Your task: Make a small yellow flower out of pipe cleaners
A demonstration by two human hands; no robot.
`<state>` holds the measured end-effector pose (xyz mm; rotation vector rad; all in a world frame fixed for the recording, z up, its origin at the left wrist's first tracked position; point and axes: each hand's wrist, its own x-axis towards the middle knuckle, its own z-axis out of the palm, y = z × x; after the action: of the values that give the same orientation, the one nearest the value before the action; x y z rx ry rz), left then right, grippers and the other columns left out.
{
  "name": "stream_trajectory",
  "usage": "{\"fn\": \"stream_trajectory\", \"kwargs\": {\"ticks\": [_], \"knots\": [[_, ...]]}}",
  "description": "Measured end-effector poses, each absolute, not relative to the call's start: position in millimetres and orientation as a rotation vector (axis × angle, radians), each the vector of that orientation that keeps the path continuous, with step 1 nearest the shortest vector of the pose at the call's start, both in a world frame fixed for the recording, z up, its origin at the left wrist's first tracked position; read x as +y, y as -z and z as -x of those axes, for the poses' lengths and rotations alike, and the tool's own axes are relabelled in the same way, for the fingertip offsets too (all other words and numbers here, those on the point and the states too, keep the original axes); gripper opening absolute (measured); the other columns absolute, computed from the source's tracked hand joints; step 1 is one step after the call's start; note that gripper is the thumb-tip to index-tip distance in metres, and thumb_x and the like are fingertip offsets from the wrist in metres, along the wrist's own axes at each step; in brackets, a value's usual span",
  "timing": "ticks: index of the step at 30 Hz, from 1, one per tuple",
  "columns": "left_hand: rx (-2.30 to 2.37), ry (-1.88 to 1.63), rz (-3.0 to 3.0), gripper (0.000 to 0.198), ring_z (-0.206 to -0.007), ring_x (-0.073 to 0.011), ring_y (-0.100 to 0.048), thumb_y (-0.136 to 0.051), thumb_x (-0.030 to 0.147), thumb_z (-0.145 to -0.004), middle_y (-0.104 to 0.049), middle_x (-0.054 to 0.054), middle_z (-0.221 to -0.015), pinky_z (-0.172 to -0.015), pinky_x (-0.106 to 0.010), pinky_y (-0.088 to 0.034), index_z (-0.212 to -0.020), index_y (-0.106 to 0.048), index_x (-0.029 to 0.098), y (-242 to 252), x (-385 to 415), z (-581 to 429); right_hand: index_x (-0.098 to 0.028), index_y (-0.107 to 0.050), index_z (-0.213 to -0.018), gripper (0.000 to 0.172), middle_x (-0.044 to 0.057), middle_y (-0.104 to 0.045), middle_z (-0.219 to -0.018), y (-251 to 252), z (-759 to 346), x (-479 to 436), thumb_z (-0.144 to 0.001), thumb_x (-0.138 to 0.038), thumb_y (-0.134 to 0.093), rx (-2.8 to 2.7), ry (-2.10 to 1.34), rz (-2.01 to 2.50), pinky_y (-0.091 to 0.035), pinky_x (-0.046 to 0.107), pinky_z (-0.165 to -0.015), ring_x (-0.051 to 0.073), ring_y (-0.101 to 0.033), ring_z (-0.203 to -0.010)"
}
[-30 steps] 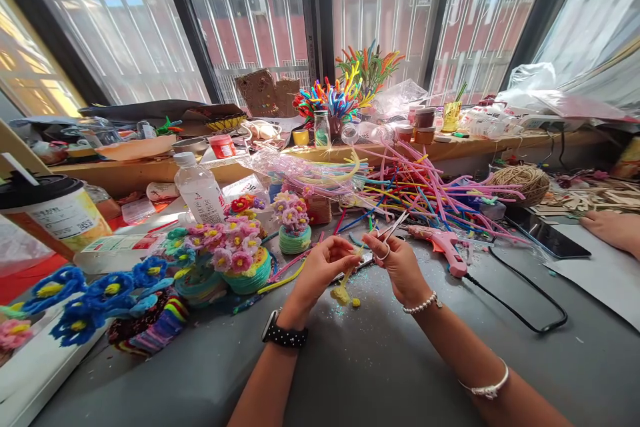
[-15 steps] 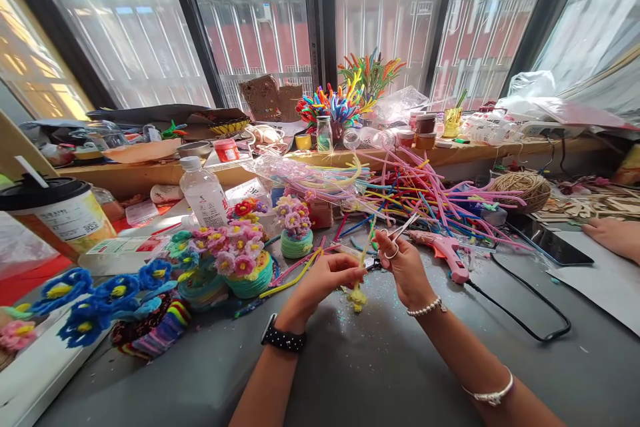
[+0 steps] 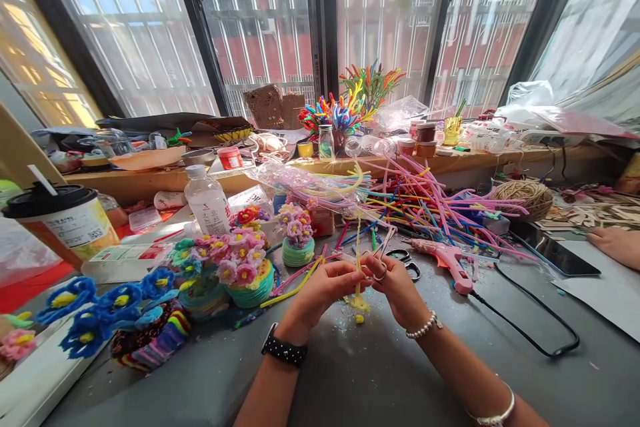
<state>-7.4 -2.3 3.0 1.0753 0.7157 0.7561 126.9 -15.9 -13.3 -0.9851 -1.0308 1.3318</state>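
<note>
My left hand [image 3: 320, 290] pinches a thin yellow pipe cleaner [image 3: 359, 237] that stands upright between thumb and fingers. My right hand [image 3: 399, 288] is closed on small silver scissors [image 3: 387, 240], a finger ring around its digits and the blades pointing up and away. Both hands' fingertips meet at the pipe cleaner. Under them, a small heap of yellow fuzz [image 3: 359, 305] and glitter lies on the grey table. Just beyond my right hand are black-handled scissors [image 3: 413, 271], partly hidden.
A pink glue gun [image 3: 453, 263] with a black cord lies on the right, near a phone [image 3: 555, 250] and another person's hand [image 3: 611, 240]. Pipe-cleaner flowers [image 3: 245, 257], a bottle [image 3: 206, 197] and a drink cup [image 3: 63, 223] crowd the left. Loose pipe cleaners [image 3: 440, 197] pile up behind.
My right hand has moved left and down to meet my left hand at the pipe cleaner. The black-handled scissors behind it now show more. The view has tilted slightly up.
</note>
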Motion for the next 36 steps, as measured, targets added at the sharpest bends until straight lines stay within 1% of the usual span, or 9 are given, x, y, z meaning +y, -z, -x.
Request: {"fn": "stream_trajectory", "kwargs": {"ticks": [4,7,14,20,24,27,30,33,36], "knots": [[0.764,-0.769,-1.217,0.023,-0.072,-0.0145,-0.054,-0.065,0.033,-0.059,-0.062,-0.005,-0.074,-0.068,-0.024,-0.038,-0.067,-0.065,0.012,-1,-2,5,-0.013,-0.055,-0.063,0.037,0.000,-0.048,-0.058,12,-127,-16,-0.062,-0.050,-0.059,-1.040,-1.382,0.937,-0.036,0.023,-0.054,0.010,-0.044,-0.055],[0.791,-0.778,-1.234,0.024,-0.073,-0.0152,-0.054,-0.065,0.034,-0.058,-0.062,-0.005,-0.075,-0.066,-0.024,-0.038,-0.069,-0.066,0.013,0,-2,4,-0.013,-0.054,-0.061,0.039,0.000,-0.048,-0.057,12,-126,-16,-0.061,-0.052,-0.058,-1.053,-1.386,0.955,-0.037,0.023,-0.054,0.010,-0.043,-0.054],[0.776,-0.785,-1.139,0.025,-0.075,-0.0159,-0.054,-0.066,0.034,-0.057,-0.062,-0.006,-0.076,-0.069,-0.025,-0.039,-0.070,-0.066,0.013,-2,-3,4,-0.014,-0.053,-0.060,0.039,-0.002,-0.047,-0.055,17,-127,-13,-0.062,-0.053,-0.056,-1.126,-1.266,1.066,-0.031,0.021,-0.052,0.009,-0.041,-0.052],[0.785,-0.787,-1.178,0.023,-0.063,-0.0091,-0.049,-0.065,0.033,-0.058,-0.058,-0.003,-0.069,-0.062,-0.021,-0.036,-0.068,-0.065,0.012,-1,-2,5,-0.014,-0.050,-0.059,0.037,-0.003,-0.043,-0.053,16,-127,-14,-0.066,-0.049,-0.056,-1.171,-1.280,0.997,-0.025,0.020,-0.047,0.006,-0.032,-0.048],[0.799,-0.811,-1.155,0.024,-0.060,-0.0084,-0.047,-0.066,0.034,-0.057,-0.057,-0.002,-0.065,-0.062,-0.021,-0.035,-0.067,-0.064,0.012,0,-3,4,-0.014,-0.050,-0.063,0.036,-0.004,-0.040,-0.052,17,-125,-15,-0.068,-0.050,-0.054,-1.165,-1.273,0.970,-0.020,0.020,-0.043,0.006,-0.026,-0.045],[0.832,-0.841,-1.134,0.026,-0.059,-0.0090,-0.047,-0.067,0.035,-0.055,-0.056,-0.001,-0.062,-0.062,-0.022,-0.034,-0.067,-0.064,0.012,0,-3,3,-0.015,-0.048,-0.065,0.036,-0.005,-0.038,-0.053,18,-125,-15,-0.068,-0.050,-0.053,-1.142,-1.268,0.982,-0.019,0.020,-0.042,0.006,-0.025,-0.044],[0.826,-0.850,-1.173,0.027,-0.058,-0.0085,-0.045,-0.067,0.036,-0.054,-0.055,-0.001,-0.062,-0.060,-0.021,-0.034,-0.066,-0.064,0.012,1,-2,3,-0.015,-0.045,-0.060,0.038,-0.005,-0.038,-0.053,19,-126,-15,-0.065,-0.052,-0.055,-1.135,-1.240,1.025,-0.020,0.020,-0.042,0.005,-0.024,-0.043],[0.817,-0.828,-1.204,0.031,-0.057,-0.0079,-0.045,-0.066,0.037,-0.055,-0.055,-0.001,-0.062,-0.059,-0.022,-0.034,-0.070,-0.064,0.011,1,-3,4,-0.015,-0.044,-0.059,0.040,-0.005,-0.037,-0.051,21,-129,-15,-0.062,-0.054,-0.056,-1.131,-1.221,1.105,-0.021,0.020,-0.043,0.006,-0.026,-0.043],[0.783,-0.816,-1.238,0.029,-0.058,-0.0077,-0.045,-0.065,0.036,-0.056,-0.056,-0.001,-0.064,-0.060,-0.022,-0.035,-0.070,-0.065,0.011,1,-5,5,-0.015,-0.044,-0.057,0.042,-0.006,-0.033,-0.047,26,-132,-14,-0.061,-0.056,-0.055,-1.119,-1.210,1.193,-0.020,0.020,-0.042,0.006,-0.024,-0.043]]}}
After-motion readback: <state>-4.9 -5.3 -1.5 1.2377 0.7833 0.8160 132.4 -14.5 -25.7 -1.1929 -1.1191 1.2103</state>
